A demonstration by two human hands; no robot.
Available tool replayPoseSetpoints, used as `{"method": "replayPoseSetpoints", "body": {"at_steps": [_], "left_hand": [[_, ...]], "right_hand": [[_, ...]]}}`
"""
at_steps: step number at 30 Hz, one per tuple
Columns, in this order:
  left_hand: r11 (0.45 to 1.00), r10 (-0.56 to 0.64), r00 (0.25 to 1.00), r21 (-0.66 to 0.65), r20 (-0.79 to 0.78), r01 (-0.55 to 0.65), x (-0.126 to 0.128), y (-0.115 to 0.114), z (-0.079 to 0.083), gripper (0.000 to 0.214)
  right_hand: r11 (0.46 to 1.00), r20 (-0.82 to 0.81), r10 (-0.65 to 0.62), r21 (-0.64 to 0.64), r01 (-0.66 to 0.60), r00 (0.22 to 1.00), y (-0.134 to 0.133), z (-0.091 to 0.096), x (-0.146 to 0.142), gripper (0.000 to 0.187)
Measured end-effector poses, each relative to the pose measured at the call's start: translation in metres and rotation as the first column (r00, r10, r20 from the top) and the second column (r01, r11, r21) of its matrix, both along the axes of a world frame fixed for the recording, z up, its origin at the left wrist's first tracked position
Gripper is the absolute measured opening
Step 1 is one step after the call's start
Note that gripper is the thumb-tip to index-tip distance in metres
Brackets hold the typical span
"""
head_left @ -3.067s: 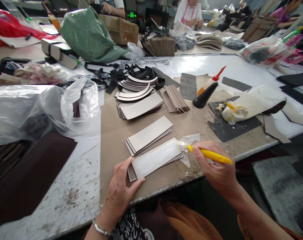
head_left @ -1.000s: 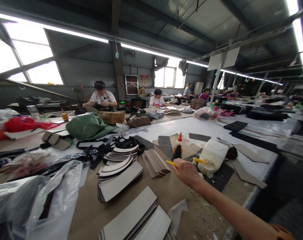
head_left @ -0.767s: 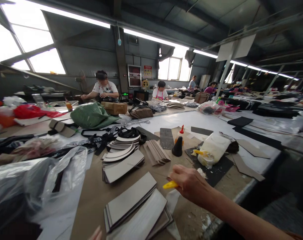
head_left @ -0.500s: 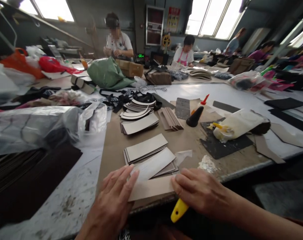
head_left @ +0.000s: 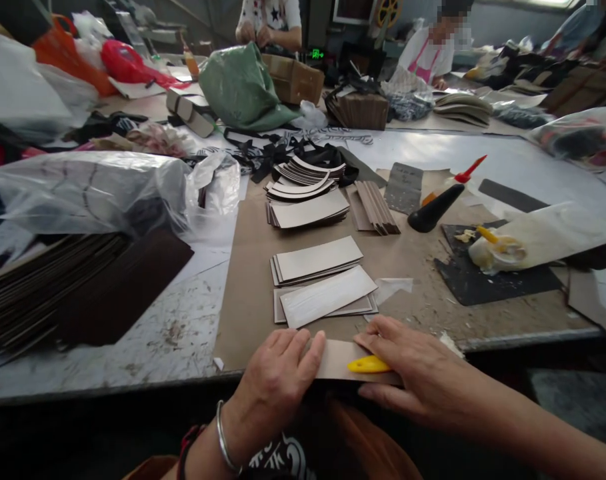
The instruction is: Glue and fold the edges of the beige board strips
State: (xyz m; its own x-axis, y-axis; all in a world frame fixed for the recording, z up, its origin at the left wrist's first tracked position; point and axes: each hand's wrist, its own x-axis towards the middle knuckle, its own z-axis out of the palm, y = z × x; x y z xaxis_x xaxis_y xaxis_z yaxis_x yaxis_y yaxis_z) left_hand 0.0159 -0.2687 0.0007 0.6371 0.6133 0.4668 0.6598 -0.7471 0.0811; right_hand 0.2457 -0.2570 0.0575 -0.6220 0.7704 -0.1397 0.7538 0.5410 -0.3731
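At the table's front edge lies a beige cardboard strip (head_left: 335, 359), between my two hands. My left hand (head_left: 281, 377) grips its left end, fingers curled over it and the thumb beside them. My right hand (head_left: 413, 363) is at the right end, its fingers over the strip's far edge and its thumb low at the near side. A tool with a yellow handle (head_left: 369, 364) is held in this hand; its working end is hidden. Just beyond, a pale rectangular piece with a whitish, streaky surface (head_left: 327, 297) rests askew on similar pieces, with a neat stack (head_left: 317, 259) behind it.
Curved cardboard pieces (head_left: 303, 183) and brown strips (head_left: 375, 207) lie farther back. To the right are a black cone-shaped object (head_left: 435, 210), a red-tipped bottle (head_left: 470, 170) and a glue-smeared white container (head_left: 547, 233). Dark sheets (head_left: 127, 287) are piled left. Co-workers sit across the table.
My view has tipped down and shifted left. Both hands have drawn the strip nearer the table edge, away from the stacks. The yellow handle has swung from pointing downward to lying across the strip.
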Motion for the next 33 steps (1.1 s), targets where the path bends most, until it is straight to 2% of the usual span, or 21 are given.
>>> {"method": "replayPoseSetpoints", "body": {"at_steps": [2,9,13,17,22,28,33], "left_hand": [[1.0,-0.014,1.0,-0.014,0.002,0.014,0.0,0.001,-0.001,0.029],[0.993,-0.041,0.998,-0.108,0.046,0.046,-0.005,0.009,-0.003,0.034],[0.972,0.124,0.986,-0.215,0.114,-0.098,-0.017,0.02,-0.01,0.069],[0.938,0.233,0.962,-0.293,0.141,-0.184,-0.026,0.03,-0.025,0.067],[0.92,0.255,0.946,-0.352,0.202,-0.173,-0.03,0.036,-0.034,0.064],[0.868,0.306,0.904,-0.479,0.299,-0.135,-0.039,0.042,-0.038,0.079],[0.836,0.321,0.894,-0.537,0.312,-0.113,-0.044,0.045,-0.043,0.085]], "right_hand": [[0.998,-0.004,-0.004,-0.066,0.004,1.0,0.002,0.001,0.001,0.036],[0.988,-0.026,-0.053,-0.147,0.048,0.998,0.013,-0.002,0.007,0.034],[0.99,0.0,-0.123,-0.073,0.123,0.992,0.026,-0.012,0.027,0.037],[0.988,-0.006,-0.149,0.046,0.149,0.989,0.04,-0.023,0.046,0.039],[0.981,0.032,-0.116,0.159,0.109,0.993,0.049,-0.022,0.045,0.041],[0.982,0.131,-0.026,0.191,0.0,0.991,0.064,-0.012,0.023,0.039],[0.976,0.178,0.069,0.194,-0.104,0.982,0.081,-0.024,0.006,0.033]]}}
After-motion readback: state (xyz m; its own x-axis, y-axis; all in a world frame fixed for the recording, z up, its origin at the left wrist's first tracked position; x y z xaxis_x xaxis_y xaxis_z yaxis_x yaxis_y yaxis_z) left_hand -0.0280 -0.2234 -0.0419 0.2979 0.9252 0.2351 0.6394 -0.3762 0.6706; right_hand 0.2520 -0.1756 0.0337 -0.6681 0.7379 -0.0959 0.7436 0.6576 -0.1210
